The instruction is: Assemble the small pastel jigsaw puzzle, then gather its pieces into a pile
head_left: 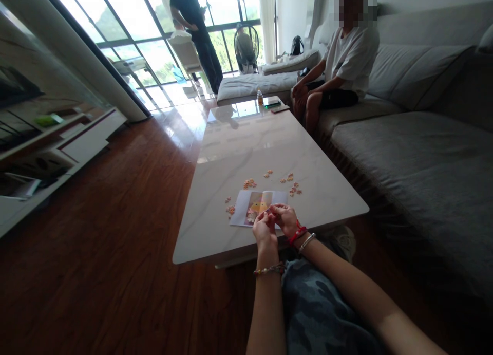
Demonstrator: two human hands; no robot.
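Note:
My left hand and my right hand meet over the near edge of the table, fingertips pinched together. Whatever small thing they hold between them is too small to make out. Beneath and just beyond them lies a white-bordered printed sheet with a yellow and pink picture, partly covered by my hands. A few joined jigsaw pieces rest on the sheet beside my left fingers. Loose jigsaw pieces lie around it: a pile beyond, a cluster to the left, and others to the right.
The glossy white table carries a small bottle and a phone-like device at its far end. A seated person is on the grey sofa at right. Another person stands near the windows.

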